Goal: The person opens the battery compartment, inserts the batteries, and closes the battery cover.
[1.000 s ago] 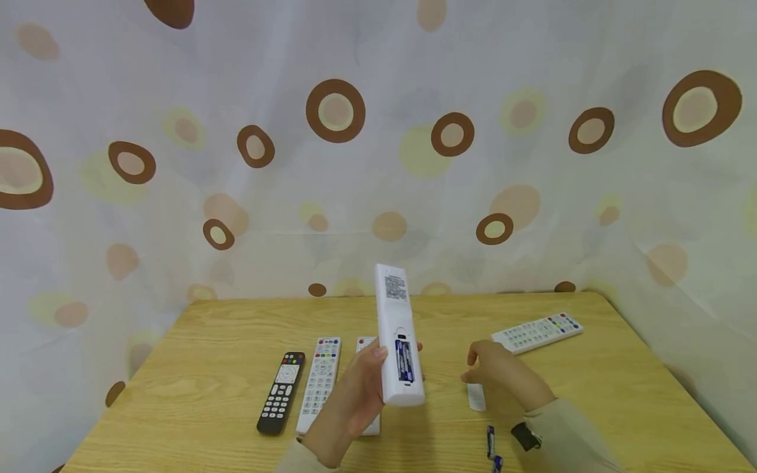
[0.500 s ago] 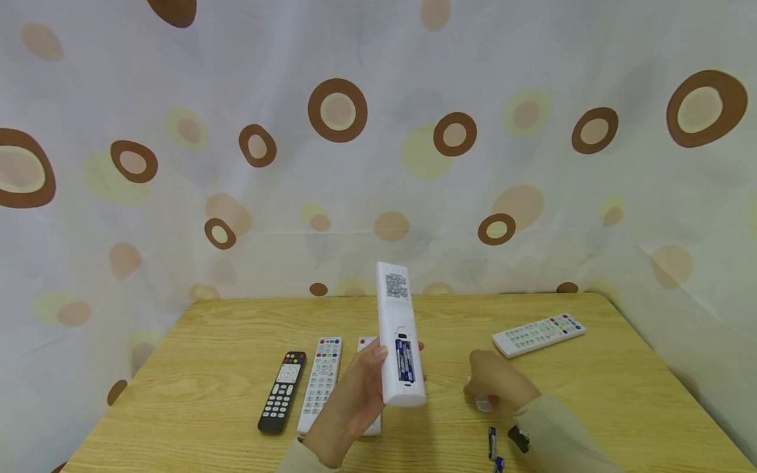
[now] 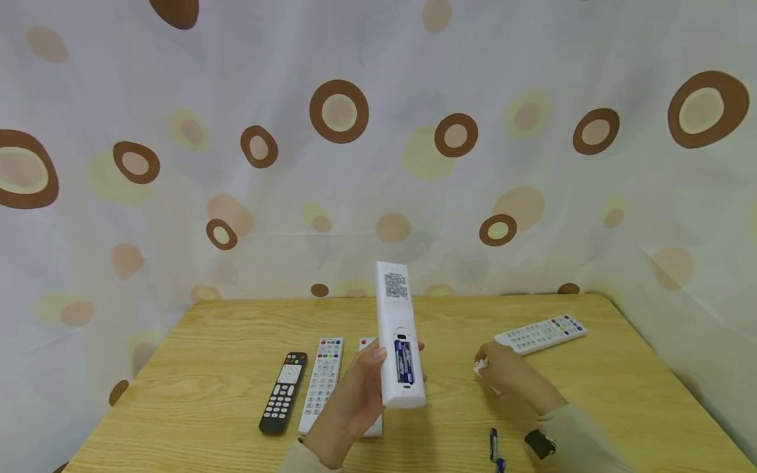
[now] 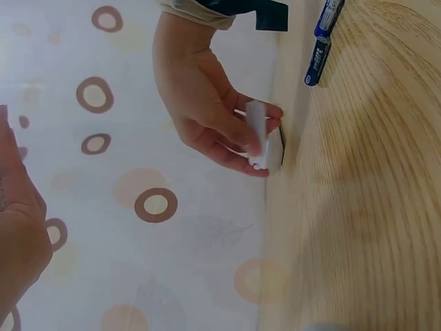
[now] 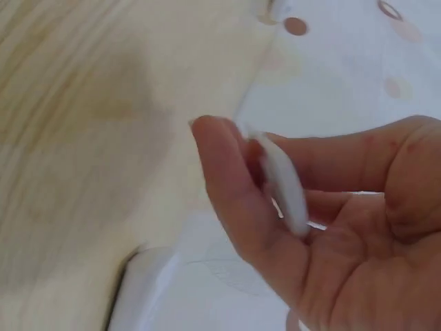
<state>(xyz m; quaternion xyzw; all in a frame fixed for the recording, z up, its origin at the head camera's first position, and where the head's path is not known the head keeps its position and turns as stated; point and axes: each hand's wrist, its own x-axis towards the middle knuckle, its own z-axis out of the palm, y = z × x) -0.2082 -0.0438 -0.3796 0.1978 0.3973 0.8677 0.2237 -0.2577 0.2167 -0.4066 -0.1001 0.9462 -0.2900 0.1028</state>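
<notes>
In the head view my left hand point(image 3: 357, 395) grips a white remote control point(image 3: 393, 309), tilted upright with its back toward me. Its battery compartment is uncovered, and two blue batteries point(image 3: 405, 362) lie side by side inside. To the right, my right hand point(image 3: 513, 376) is low over the table and pinches a small white battery cover point(image 5: 286, 183) between thumb and fingers. That cover is mostly hidden by the fingers in the head view. The left wrist view shows the right hand holding it edge-on, and only part of the left hand at its left side.
On the wooden table point(image 3: 195, 374) lie a black remote point(image 3: 282, 394), a white remote point(image 3: 322, 374) and another white one point(image 3: 374, 428) partly behind the left hand. One more white remote point(image 3: 544, 334) lies at the right. Loose batteries point(image 3: 493, 444) lie near the front. A patterned curtain point(image 3: 284, 249) hangs behind.
My right hand has picked the battery cover up from the table and turned it within its fingers. My left hand and its remote control have stayed almost still.
</notes>
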